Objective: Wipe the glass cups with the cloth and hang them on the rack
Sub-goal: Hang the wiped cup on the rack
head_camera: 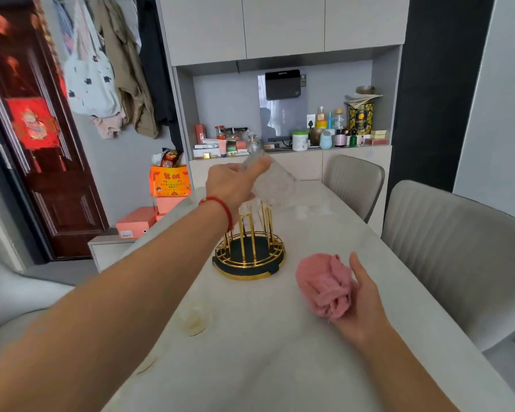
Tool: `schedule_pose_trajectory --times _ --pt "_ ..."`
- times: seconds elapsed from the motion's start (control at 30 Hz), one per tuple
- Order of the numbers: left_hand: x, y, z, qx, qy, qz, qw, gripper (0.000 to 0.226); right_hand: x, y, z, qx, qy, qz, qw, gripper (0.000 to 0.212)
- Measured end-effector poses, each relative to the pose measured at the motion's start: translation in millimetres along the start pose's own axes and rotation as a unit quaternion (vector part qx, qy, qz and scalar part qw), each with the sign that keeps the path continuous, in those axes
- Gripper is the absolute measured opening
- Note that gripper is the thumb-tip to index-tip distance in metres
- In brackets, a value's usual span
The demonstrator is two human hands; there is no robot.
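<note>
Taking the gold wire cup rack on its round black base (249,257) as our landmark, we see the left hand (235,182) above it, fingers wrapped around a clear patterned glass cup (272,181) tilted over the upright prongs, probably to line its mouth up with one for hanging. To the right of the rack, the right hand (360,301) cradles the bunched pink cloth (324,283) in its curled fingers just above the pale table (280,352), likely kept ready for another cup.
</note>
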State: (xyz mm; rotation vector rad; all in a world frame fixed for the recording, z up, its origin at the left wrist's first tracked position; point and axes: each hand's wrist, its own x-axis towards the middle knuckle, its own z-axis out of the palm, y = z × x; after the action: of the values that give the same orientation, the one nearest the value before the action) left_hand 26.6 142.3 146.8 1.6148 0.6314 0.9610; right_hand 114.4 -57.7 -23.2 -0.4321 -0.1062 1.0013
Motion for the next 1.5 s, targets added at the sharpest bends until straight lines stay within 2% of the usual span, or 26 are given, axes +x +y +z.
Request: schedule_pose_trajectory --times 0.1,0.27,0.33,0.43,0.77,0.93,1.03,1.1,1.2,1.23,1.27,1.33,1.4,1.5 --pt "46.4 19.2 19.1 0.041 0.037 0.026 0.998 0.054 8.4 4.3 -6.7 0.043 0.028 0.018 0.999 0.034" --pt "108.1 25.1 45.3 0.169 0.062 0.057 0.982 0.054 17.0 1.7 -15.3 0.070 0.050 0.028 0.996 0.046" --pt "124.1 22.0 55.1 0.244 0.065 0.068 0.965 0.062 19.7 -1.0 -14.5 0.063 0.062 0.030 0.996 0.051" --pt "133.8 13.5 65.8 0.343 0.069 0.089 0.932 0.056 26.9 -2.5 -15.8 0.060 0.081 0.023 0.995 0.045" --pt "157.6 -19.7 76.9 0.471 0.014 0.056 0.880 0.060 31.2 -2.4 -15.0 0.070 0.075 0.032 0.994 0.043" --pt "155.9 -38.8 81.2 0.583 -0.049 0.062 0.809 0.072 32.4 -1.3 -14.3 0.050 0.079 0.024 0.995 0.041" --pt "153.7 -50.0 80.5 0.672 -0.088 0.097 0.729 0.062 32.0 -0.3 -12.3 0.037 0.078 0.021 0.996 0.040" --pt "151.8 -52.2 79.9 0.713 -0.112 0.116 0.682 0.064 32.3 0.3 -10.5 0.021 0.071 0.017 0.997 0.049" --pt "148.6 -50.4 77.3 0.739 -0.136 0.117 0.649 0.068 32.0 2.5 -11.7 -0.007 0.067 0.004 0.998 0.078" --pt "147.1 -48.2 73.9 0.744 -0.137 0.117 0.643 0.069 31.5 3.7 -11.3 -0.019 0.069 -0.001 0.997 0.078" --pt "144.2 -44.6 70.4 0.747 -0.137 0.119 0.639 0.067 31.3 4.0 -11.9 -0.029 0.071 -0.005 0.997 0.068" --pt "131.9 -33.5 57.7 0.724 -0.125 0.140 0.663 0.052 31.8 5.1 -11.7 -0.066 0.071 -0.018 0.995 0.048" --pt "109.9 -23.0 34.9 0.689 -0.101 0.188 0.693 0.039 27.3 7.5 -12.1 -0.143 0.058 -0.037 0.987 0.046" --pt "60.1 -18.3 -24.0 0.637 -0.067 0.264 0.721 0.038 18.4 14.6 -7.5 -0.289 0.056 -0.063 0.954 0.045"
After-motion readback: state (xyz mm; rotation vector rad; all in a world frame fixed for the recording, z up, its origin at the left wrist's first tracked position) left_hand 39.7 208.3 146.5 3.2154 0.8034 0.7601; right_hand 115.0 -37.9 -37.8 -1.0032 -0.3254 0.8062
